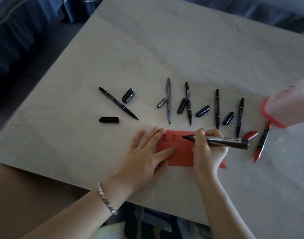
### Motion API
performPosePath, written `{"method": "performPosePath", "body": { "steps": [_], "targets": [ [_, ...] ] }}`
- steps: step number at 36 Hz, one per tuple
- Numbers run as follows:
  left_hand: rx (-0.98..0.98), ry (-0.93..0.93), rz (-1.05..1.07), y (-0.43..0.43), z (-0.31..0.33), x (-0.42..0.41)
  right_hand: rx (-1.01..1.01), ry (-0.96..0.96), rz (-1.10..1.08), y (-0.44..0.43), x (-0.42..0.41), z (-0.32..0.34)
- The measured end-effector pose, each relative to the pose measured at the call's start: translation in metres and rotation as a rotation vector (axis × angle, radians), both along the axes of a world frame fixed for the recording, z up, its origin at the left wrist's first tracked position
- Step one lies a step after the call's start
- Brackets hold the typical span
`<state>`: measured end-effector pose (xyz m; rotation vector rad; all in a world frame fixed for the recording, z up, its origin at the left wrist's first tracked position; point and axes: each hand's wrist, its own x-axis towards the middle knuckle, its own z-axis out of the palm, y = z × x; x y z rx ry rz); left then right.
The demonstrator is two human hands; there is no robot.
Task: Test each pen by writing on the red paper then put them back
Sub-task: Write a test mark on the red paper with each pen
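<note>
A red paper (182,152) lies near the table's front edge with two written characters on its upper left. My left hand (147,152) presses flat on the paper's left part. My right hand (207,149) grips a thick black marker (223,140), its tip touching the paper right of the characters. Several uncapped pens lie in a row behind: a black pen (118,103) at the left, a grey pen (168,100), black pens (188,103) (217,108) (240,117), and a red pen (262,144) at the right.
Loose caps lie among the pens: black ones (109,120) (128,95) (181,106) (202,111) (228,118), a grey one (161,102), a red one (250,135). A white and red container (289,104) lies on its side at the right. Blue fabric (18,40) borders the marble table (147,49).
</note>
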<state>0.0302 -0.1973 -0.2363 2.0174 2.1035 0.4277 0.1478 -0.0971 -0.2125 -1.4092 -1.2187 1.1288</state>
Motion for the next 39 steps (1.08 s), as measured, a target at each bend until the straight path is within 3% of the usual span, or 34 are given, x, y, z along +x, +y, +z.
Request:
{"method": "performPosePath", "body": {
  "steps": [3, 7, 16, 21, 26, 30, 39],
  "targets": [
    [-0.011, 0.009, -0.008, -0.001, 0.001, 0.000, -0.106, 0.102, -0.068, 0.009, 0.011, 0.011],
    [0.002, 0.025, -0.021, 0.000, 0.001, -0.001, -0.194, 0.076, -0.075, 0.025, 0.042, 0.030],
    [0.002, 0.103, -0.060, -0.001, 0.005, -0.004, -0.366, -0.437, 0.296, 0.047, 0.077, 0.048],
    [-0.014, 0.141, -0.059, -0.009, 0.008, -0.009, -0.181, -0.638, 0.489, 0.054, 0.062, 0.054],
    [-0.002, 0.078, -0.033, -0.014, 0.007, -0.008, -0.017, -0.603, 0.631, 0.067, 0.021, 0.066],
    [0.015, 0.037, -0.019, -0.011, 0.001, -0.004, 0.117, -0.688, 0.746, 0.072, -0.026, 0.074],
    [0.047, 0.000, -0.005, -0.013, 0.000, -0.004, 0.143, -0.958, 0.930, 0.073, -0.113, 0.058]
  ]
}}
